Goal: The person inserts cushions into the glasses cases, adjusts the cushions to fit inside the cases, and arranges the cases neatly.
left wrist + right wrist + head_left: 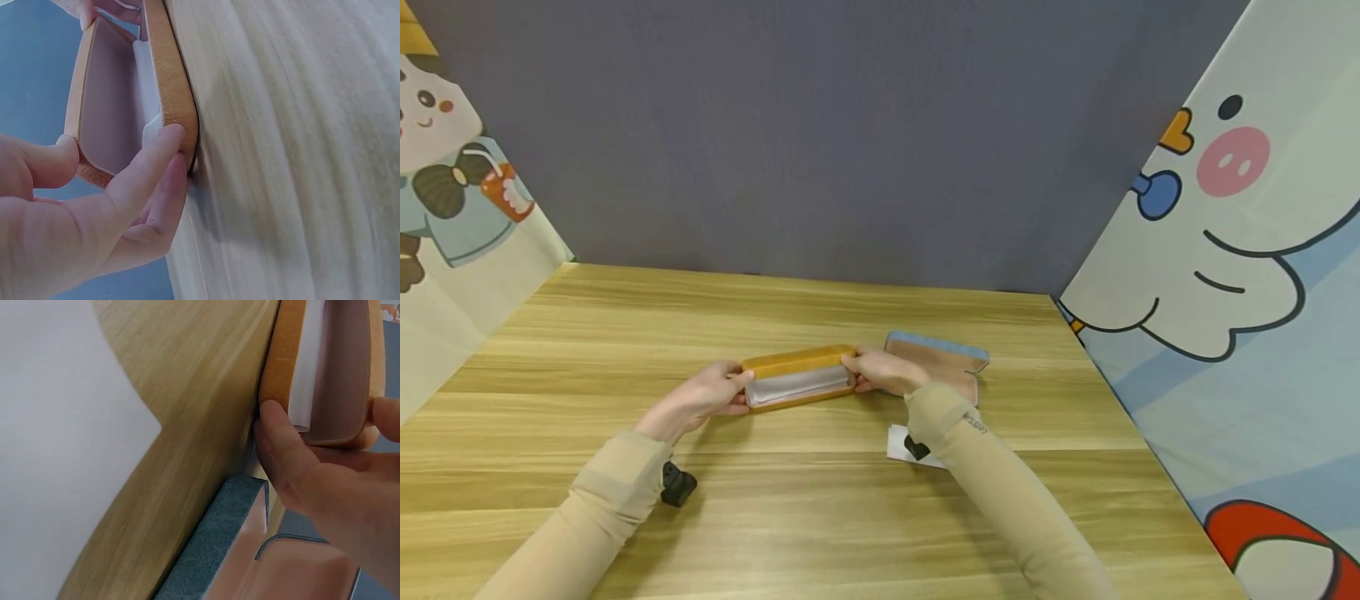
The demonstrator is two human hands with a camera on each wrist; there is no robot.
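An orange glasses case (797,362) with a pinkish-grey lining lies with its lid raised near the middle of the wooden table. Inside its lower half sits a folded white sheet (799,383), cloth or paper. My left hand (706,395) grips the case's left end, thumb on the lid edge and fingers at the base, as the left wrist view shows. At the opposite end my right hand (883,369) holds it the same way, its thumb (386,419) on the lid rim and fingers under the base corner.
Behind my right hand stands a blue glasses case (937,343), also opened, with a pinkish-brown inside. A flat white sheet (898,443) lies on the table (790,508), partly hidden under my right wrist. A grey panel (812,150) rises at the back, with cartoon-printed sheets on both sides.
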